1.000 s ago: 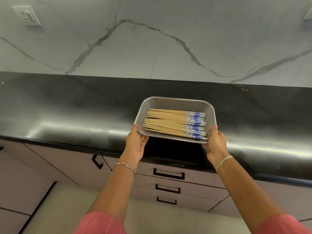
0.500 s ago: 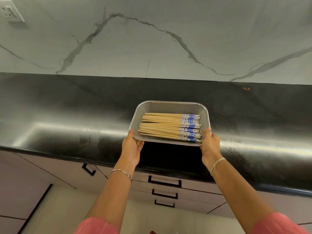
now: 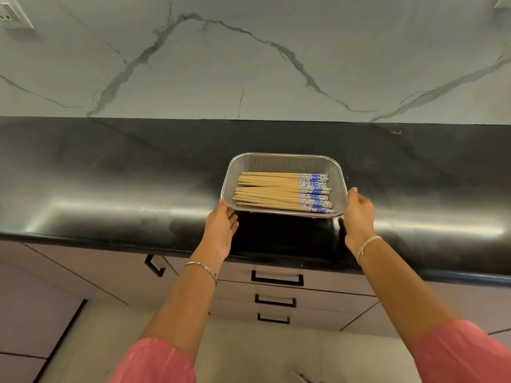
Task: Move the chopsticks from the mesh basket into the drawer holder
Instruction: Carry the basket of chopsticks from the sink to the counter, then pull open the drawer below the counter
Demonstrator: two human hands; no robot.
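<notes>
The marble wall (image 3: 249,64) fills the top and is cut off on both sides, with a socket (image 3: 12,15) half out of view at the upper left corner. The black counter (image 3: 110,175) runs the full width; it is bare to the left and right of the basket and back to the wall. Under its front edge three drawers (image 3: 318,272) are closed, so their insides are hidden. The mesh basket (image 3: 284,164) sits near the counter's front edge, right of centre, and its small feet appear to touch the top. The chopsticks (image 3: 271,189) lie flat inside in a loose pile, blue-patterned ends to the right. The left hand (image 3: 221,230) grips the near left corner, thumb on the rim and fingers curled below it. The right hand (image 3: 358,217) is at the right rim with its thumb tip just beside it; its fingers are hidden behind the hand, so I cannot tell whether it has hold.
</notes>
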